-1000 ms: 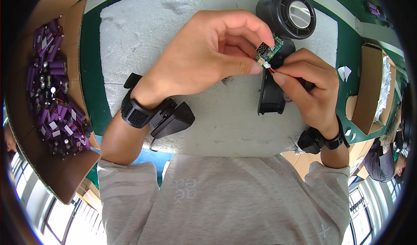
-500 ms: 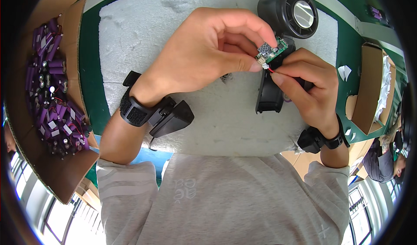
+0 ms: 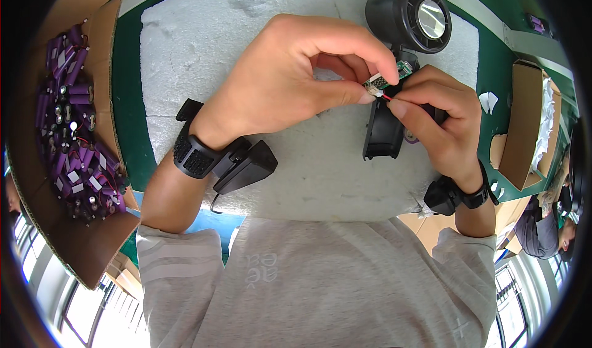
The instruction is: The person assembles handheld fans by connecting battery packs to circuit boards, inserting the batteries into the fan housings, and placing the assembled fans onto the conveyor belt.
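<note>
The circuit board (image 3: 378, 82) sits right of centre, above the black fan (image 3: 388, 21) — the left hand (image 3: 287, 82) pinches it between thumb and index finger, probably for steadiness. Just nearer, the right hand's (image 3: 441, 110) thumb and forefinger pinch a red wire (image 3: 386, 97). White foam (image 3: 308, 178) beneath likely cushions the fan.

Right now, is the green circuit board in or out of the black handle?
Out: the board shows openly, pinched in the left hand.

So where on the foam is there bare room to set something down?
The white foam is bare between the left wrist's black device and the black handle, and left of the left hand. It's crowded at upper right: right hand, circuit board and round black head.
</note>
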Action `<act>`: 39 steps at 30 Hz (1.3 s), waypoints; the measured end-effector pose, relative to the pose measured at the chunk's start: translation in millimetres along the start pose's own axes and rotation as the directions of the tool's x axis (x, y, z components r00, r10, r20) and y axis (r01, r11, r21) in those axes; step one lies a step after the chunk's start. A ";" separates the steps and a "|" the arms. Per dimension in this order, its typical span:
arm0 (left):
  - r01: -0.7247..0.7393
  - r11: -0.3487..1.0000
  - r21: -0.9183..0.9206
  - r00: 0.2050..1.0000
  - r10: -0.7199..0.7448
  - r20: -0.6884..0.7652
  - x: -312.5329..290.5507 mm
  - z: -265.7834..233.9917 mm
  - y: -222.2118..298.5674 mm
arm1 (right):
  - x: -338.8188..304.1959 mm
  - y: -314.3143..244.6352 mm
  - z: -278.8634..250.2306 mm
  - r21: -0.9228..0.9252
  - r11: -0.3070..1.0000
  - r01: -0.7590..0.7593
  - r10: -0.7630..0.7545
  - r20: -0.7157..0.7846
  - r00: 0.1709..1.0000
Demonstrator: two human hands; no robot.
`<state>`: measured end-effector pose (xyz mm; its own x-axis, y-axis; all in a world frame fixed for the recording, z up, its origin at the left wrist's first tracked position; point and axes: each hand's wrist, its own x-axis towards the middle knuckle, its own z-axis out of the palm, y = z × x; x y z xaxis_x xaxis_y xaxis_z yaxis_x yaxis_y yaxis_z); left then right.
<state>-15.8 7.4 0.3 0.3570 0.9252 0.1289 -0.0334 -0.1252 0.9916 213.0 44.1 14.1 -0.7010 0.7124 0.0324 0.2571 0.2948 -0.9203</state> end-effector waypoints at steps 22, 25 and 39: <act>-0.146 0.933 0.329 0.983 0.173 -0.054 0.5 9.8 -3.4 | 0.8 7.5 5.0 -0.144 0.966 0.214 -0.232 -0.118 0.966; -0.101 0.939 0.328 0.987 0.136 -0.084 -1.4 12.4 -1.1 | -2.9 1.3 13.2 -0.131 0.981 0.146 -0.172 -0.224 0.959; -0.151 0.889 0.431 0.959 0.238 -0.155 -1.2 14.3 -7.2 | 2.6 2.0 15.8 -0.314 0.943 0.111 -0.215 -0.321 0.922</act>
<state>-2.7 2.0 -7.1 0.1899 0.9126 0.3620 0.3188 -0.4061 0.8564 201.2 36.5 6.2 -0.4887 0.7978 0.3531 0.3737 0.5571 -0.7416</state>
